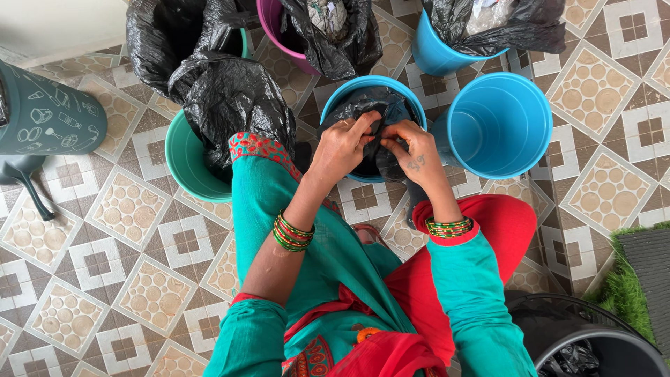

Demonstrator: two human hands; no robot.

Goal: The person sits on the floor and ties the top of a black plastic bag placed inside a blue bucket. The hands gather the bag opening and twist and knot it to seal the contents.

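Both hands pinching a black bag at the mouth of a blue bucket.

Left hand (340, 148) and right hand (413, 151), bangles on both wrists, each grasp folds of the black bag (370, 105) that sits inside the blue bucket (335, 105) on the tiled floor (132, 209). Just right of it, an empty blue bucket (497, 124). Left, a green bucket (187, 162) draped with another black bag (230, 98). Farther off: a purple bucket (269, 21) and a third blue bucket (436, 52), both bagged.
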